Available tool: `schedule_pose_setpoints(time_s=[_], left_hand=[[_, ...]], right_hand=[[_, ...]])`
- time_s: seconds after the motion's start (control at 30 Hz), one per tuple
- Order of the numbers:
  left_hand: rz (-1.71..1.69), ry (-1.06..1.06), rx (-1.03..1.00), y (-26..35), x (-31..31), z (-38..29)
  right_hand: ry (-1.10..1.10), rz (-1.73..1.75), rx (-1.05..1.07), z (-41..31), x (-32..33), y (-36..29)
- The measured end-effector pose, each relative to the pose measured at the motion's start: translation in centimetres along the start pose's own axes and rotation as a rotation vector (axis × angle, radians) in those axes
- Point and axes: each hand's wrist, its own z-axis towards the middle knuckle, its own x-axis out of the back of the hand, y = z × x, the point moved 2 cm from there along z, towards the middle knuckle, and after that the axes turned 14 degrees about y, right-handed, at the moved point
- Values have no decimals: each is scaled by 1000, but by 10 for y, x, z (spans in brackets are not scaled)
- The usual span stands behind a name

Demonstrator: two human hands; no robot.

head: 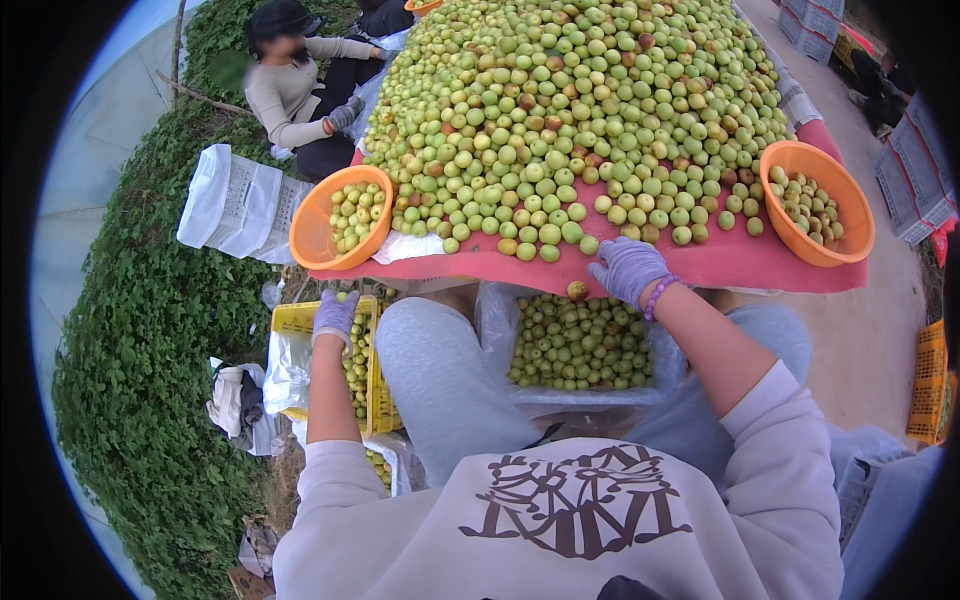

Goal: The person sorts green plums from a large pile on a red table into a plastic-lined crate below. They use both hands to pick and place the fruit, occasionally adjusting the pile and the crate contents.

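Observation:
My left hand (335,313), in a pale purple knit glove, is over a yellow plastic crate (385,401) at my left. Its fingers hold a green jujube-like fruit (342,297). My right hand (634,271), gloved alike and wearing a purple bead bracelet (660,295), reaches palm down over the near edge of the red cloth (495,262). Its fingers look apart, close to a fruit (589,245) on that cloth; the palm is hidden. A browned fruit (577,290) shows just below the edge, above a plastic-lined crate (495,330) of green fruit between my knees.
A large heap of fruit (562,112) covers the table. Orange plastic baskets stand at its left (307,229) and right (855,232) corners, partly filled. A co-worker (292,97) sits at far left. A white lined crate (232,202) and grey crates (911,176) stand at the sides.

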Motion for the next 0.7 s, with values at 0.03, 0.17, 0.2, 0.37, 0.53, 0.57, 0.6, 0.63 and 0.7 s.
schedule_pose_setpoints(time_s=[0.03,0.17,0.2,0.37,0.53,0.57,0.6,0.63,0.7], left_hand=[[20,-18,57,-33,-13,-4],[254,224,-11,-81,-35,-11],[174,178,-71,-71,-32,-4],[-491,-196,-464,70,-23,24],[-171,-288,-878,216,-54,1],[-69,-183,-994,233,-60,-8],[-3,-170,-975,248,-66,-12],[83,-165,-944,260,-72,-15],[154,-200,-923,267,-75,-16]], right_hand=[[-1,-7,4,1,-1,-1],[23,-7,2,5,-4,-4],[43,6,-1,6,-4,-5],[132,54,25,17,-10,-11],[192,71,61,26,-16,-15],[204,79,71,27,-16,-15],[216,82,75,28,-16,-15],[223,83,80,29,-16,-14],[203,104,70,30,-15,-11]])
